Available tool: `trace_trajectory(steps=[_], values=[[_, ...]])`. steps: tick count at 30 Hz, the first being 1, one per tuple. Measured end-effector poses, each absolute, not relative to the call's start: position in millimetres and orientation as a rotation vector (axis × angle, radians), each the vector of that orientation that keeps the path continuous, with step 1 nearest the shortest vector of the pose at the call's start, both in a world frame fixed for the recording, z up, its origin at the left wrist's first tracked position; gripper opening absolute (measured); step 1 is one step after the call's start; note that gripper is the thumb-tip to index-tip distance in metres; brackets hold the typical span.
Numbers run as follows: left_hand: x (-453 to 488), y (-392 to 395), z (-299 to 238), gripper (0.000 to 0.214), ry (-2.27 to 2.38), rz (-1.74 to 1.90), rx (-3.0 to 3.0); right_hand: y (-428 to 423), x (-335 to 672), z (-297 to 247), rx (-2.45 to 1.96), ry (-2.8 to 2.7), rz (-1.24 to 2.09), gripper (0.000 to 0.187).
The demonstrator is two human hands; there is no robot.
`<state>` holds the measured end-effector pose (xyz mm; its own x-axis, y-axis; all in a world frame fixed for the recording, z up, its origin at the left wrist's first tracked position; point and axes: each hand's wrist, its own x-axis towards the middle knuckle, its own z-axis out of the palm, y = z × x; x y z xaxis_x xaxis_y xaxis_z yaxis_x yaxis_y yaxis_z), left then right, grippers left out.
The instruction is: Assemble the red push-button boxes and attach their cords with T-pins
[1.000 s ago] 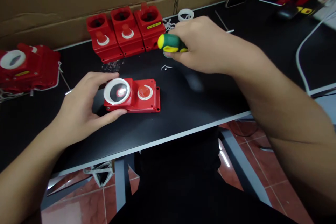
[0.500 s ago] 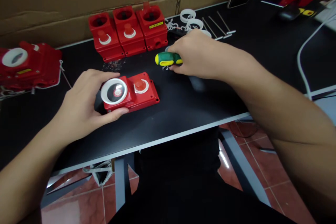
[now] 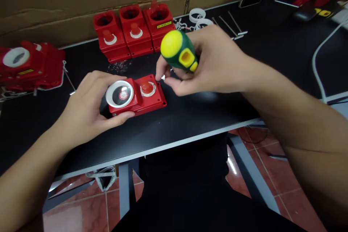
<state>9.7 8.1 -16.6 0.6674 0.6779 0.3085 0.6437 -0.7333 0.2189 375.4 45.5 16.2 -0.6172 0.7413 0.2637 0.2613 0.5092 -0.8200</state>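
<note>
My left hand (image 3: 84,110) grips the left end of a red housing (image 3: 150,103), thumb along its front side and fingers behind. The housing lies on the black table and carries a white ring (image 3: 108,96) around a clear window, plus an orange-red knob (image 3: 146,87) in a white collar. Above its right end, my right hand (image 3: 209,63) is closed around a screwdriver (image 3: 176,49) with a green and yellow handle, whose shaft is hidden. Between that hand's thumb and forefinger shows a small shiny screw (image 3: 163,77), close to the housing's back right corner.
Several red housings stand at the back, one of them here (image 3: 136,38), with dark crumbs (image 3: 119,66) before them. More red housings (image 3: 40,67) are at the left. White rings (image 3: 197,15) and thin metal rods (image 3: 235,23) lie at the back right. A white cable (image 3: 317,65) runs along the right.
My right hand has come toward the housing, tipping the screwdriver handle up, and now pinches a small screw. My left hand keeps its hold on the housing.
</note>
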Motion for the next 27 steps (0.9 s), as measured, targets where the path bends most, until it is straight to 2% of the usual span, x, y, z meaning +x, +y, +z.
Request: trace_trajectory(steps=[1,4,6,9,14,20,27], values=[[10.1,7.8,-16.4,0.063,1.100,0.576,2.779,43.1,372.7,13.7,-0.758,-2.165,1.013,0.006],[10.7,6.8,-15.6,0.058,1.104,0.567,2.746,44.5,369.6,2.1,-0.628,-2.345,0.889,0.010],[10.7,6.1,-15.3,0.057,1.128,0.557,2.723,48.5,371.1,-4.4,-0.516,-2.440,0.813,0.003],[10.9,5.4,-15.4,0.058,1.153,0.543,2.731,51.5,375.5,-8.0,-0.389,-2.475,0.730,0.014],[11.5,5.0,-15.7,0.059,1.118,0.570,2.754,50.6,379.3,-5.7,-0.349,-2.534,0.606,0.017],[9.9,8.1,-18.4,0.065,1.082,0.578,2.794,51.8,378.5,2.7,-0.519,-2.452,0.794,0.017],[10.0,7.0,-14.9,0.066,1.117,0.533,2.811,37.8,374.4,13.0,-0.787,-2.007,0.741,0.023]])
